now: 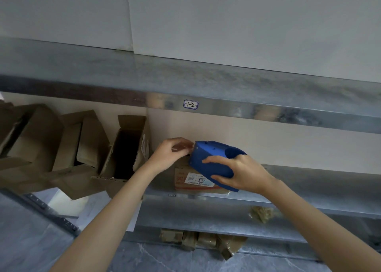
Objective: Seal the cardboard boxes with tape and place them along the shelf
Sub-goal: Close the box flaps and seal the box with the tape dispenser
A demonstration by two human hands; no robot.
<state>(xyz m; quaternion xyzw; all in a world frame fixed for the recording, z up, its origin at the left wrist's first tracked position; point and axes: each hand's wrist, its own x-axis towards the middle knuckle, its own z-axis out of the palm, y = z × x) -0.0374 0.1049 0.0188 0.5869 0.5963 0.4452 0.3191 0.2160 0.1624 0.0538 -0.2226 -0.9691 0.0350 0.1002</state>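
My right hand (239, 173) grips a blue tape dispenser (212, 158) just above a small cardboard box (185, 179) with a white label and red print, which sits on the metal shelf (309, 181). My left hand (173, 152) pinches the clear end of tape at the dispenser's left edge. The dispenser and my hands hide most of the box's top.
Several open cardboard boxes (125, 148) with raised flaps stand on the shelf to the left. An upper shelf (226, 82) with a label tag (190, 104) overhangs. Taped boxes (198, 240) lie on the floor below; crumpled tape (260, 213) sits on a lower shelf.
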